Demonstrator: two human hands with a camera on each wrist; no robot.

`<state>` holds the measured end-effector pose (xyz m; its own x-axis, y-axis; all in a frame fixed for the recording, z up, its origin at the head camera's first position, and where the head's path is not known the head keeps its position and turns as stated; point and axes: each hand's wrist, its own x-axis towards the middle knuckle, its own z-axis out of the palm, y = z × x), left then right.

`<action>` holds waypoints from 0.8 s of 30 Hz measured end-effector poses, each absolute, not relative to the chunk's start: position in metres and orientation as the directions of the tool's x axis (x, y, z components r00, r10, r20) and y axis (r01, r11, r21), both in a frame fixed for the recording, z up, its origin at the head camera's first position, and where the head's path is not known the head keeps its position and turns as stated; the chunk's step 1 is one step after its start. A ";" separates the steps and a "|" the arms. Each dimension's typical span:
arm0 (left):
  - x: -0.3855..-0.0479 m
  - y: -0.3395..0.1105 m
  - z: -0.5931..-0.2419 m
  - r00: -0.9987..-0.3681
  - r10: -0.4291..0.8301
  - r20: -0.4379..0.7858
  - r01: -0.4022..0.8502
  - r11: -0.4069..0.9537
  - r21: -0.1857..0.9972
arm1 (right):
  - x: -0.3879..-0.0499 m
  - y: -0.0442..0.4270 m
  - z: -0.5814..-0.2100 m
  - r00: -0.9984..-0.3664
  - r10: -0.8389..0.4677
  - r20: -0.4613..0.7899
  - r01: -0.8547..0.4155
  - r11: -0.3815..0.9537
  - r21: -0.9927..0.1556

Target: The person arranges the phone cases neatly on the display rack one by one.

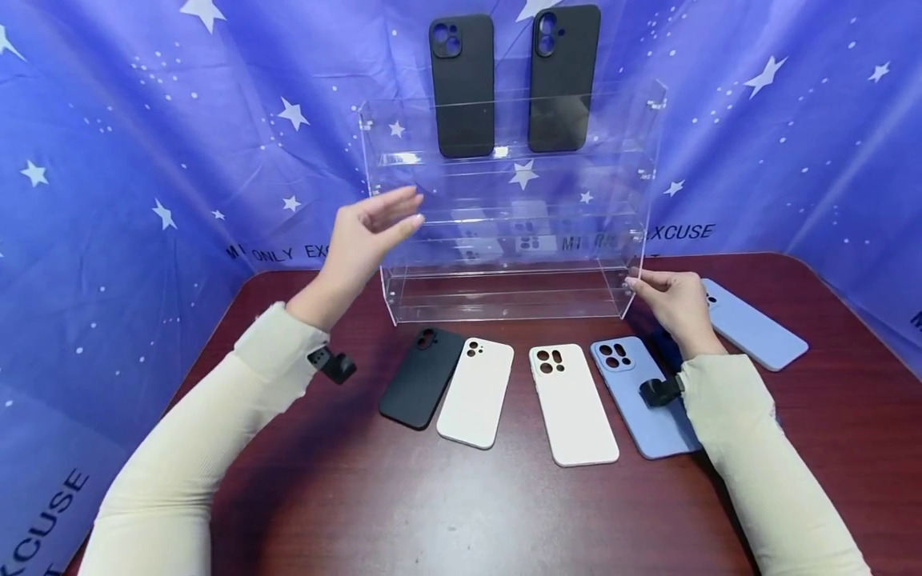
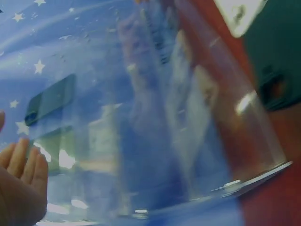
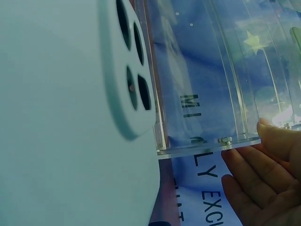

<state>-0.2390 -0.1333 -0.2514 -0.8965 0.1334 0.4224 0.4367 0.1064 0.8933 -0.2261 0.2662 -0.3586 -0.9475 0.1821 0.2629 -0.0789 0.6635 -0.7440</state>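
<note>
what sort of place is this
Perhaps a small display or filming corner, though I can't be sure: a star-patterned blue curtain hangs behind a reddish-brown table, where a clear rack holds black phone cases.

Head view: partly hidden beneath right sleeve (image 1: pixel 745 432), four-hole blue phone case (image 1: pixel 651 432); mostly covered, beside right hand (image 1: pixel 675 306), dark blue object (image 1: pixel 666 350), unidentifiable. Left wrist view: blurred, acrylic display rack (image 2: pixel 150 141); cut off at opposite edges, left hand (image 2: pixel 21 193) and black phone case (image 2: pixel 280 47).
</note>
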 end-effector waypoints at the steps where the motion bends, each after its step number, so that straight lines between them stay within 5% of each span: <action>1: -0.236 -0.136 -0.258 -0.899 0.152 0.412 0.429 0.107 0.897 | -0.227 0.266 -0.358 -0.947 0.186 0.263 -0.077 0.662 -0.745; 14: -0.213 -0.158 -0.333 -0.928 0.307 0.213 0.276 0.179 0.944 | -0.228 0.267 -0.359 -0.952 0.189 0.241 -0.062 0.652 -0.756; 24: -0.201 -0.155 -0.376 -0.971 0.236 0.039 0.099 0.246 0.964 | -0.226 0.266 -0.359 -0.958 0.189 0.217 -0.040 0.657 -0.753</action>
